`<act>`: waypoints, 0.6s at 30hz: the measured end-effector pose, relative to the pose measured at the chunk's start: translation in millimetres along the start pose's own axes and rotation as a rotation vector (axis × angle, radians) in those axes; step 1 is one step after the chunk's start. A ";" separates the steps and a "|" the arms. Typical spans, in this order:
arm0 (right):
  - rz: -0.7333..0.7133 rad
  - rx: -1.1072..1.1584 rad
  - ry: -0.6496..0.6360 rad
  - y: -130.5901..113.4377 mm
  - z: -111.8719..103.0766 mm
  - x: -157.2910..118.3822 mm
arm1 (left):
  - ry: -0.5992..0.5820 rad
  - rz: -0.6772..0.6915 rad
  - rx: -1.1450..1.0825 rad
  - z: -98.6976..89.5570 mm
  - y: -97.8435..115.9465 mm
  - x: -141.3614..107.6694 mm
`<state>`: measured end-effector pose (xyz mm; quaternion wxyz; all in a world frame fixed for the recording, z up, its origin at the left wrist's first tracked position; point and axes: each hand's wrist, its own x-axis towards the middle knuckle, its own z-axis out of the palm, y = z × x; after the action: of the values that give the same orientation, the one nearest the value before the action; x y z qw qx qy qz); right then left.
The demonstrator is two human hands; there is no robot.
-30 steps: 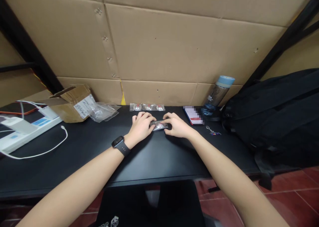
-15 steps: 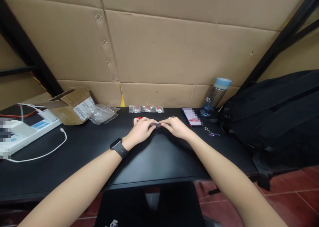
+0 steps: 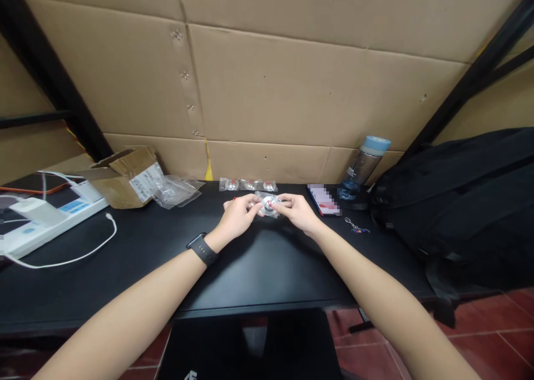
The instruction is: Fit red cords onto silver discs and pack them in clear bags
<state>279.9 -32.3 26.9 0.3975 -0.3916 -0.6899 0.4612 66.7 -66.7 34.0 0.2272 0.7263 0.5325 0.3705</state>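
Between my two hands is a small clear plastic packet (image 3: 267,205) with a round silvery piece and a red spot inside; I cannot tell what the piece is. My left hand (image 3: 237,214), below a black watch (image 3: 202,248) on the wrist, pinches the packet's left edge. Its right edge is gripped by the fingertips of my right hand (image 3: 301,213). A bit of something red shows behind my left fingers, mostly hidden. Just beyond the hands, against the cardboard, lies a row of three similar packets (image 3: 249,185).
On the left are an opened cardboard box (image 3: 125,182), crumpled clear bags (image 3: 177,190) and a white power strip (image 3: 69,216) with cables. To the right are a phone (image 3: 324,200), a keyring (image 3: 356,226), a bottle (image 3: 362,168) and a black backpack (image 3: 463,213).
The packet has turned in my hands, from nearly edge-on to showing its round silvery face. Both hands still grip it near the same spot. The camera view has shifted slightly.
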 end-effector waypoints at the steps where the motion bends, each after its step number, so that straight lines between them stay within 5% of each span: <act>1: 0.016 0.029 0.031 -1.1 0.9 0.1 | 0.008 0.002 -0.007 0.1 0.1 0.2; 11: 0.054 0.021 0.188 -12.7 -8.7 0.9 | 0.057 0.000 -0.028 -4.8 2.9 1.4; 18: -0.017 -0.192 0.273 -5.4 -26.1 41.9 | -0.096 0.122 0.348 2.9 -0.4 -10.8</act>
<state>286.9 12.7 46.7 0.4523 -0.4811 -0.6735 0.3322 67.0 -76.5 28.6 0.1004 0.8023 0.5323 0.2509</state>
